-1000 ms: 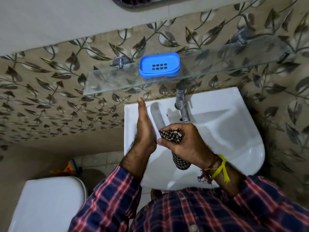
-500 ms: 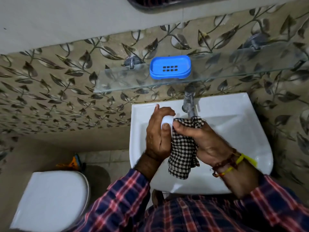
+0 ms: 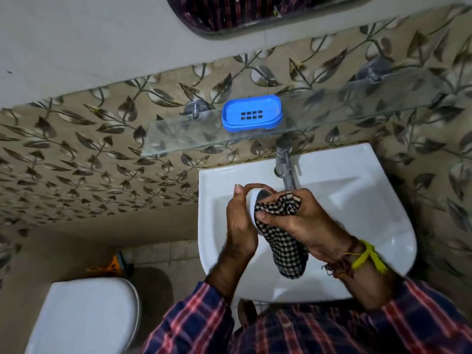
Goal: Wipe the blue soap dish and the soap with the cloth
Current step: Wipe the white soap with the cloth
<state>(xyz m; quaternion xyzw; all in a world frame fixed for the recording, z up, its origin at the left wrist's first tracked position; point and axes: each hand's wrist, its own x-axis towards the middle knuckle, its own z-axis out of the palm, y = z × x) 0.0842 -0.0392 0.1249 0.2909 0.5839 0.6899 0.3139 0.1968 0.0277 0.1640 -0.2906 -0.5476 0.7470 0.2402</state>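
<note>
The blue soap dish (image 3: 252, 113) stands empty on the glass shelf (image 3: 178, 139) above the sink. Over the basin, my left hand (image 3: 238, 221) grips the white soap (image 3: 252, 200), fingers curled round it; only its upper edge shows. My right hand (image 3: 304, 223) holds the black-and-white checked cloth (image 3: 283, 241) bunched against the soap's right face. The cloth's loose end hangs down below both hands.
The white sink (image 3: 357, 200) lies under my hands, with a chrome tap (image 3: 284, 164) just beyond them. A white toilet lid (image 3: 84, 318) is at lower left. An orange object (image 3: 109, 267) sits on the floor near it. A mirror edge (image 3: 255, 14) shows at top.
A second ago my left hand was flat and the cloth was bunched in my right. The left hand has since curled round the soap, and the cloth now presses against it.
</note>
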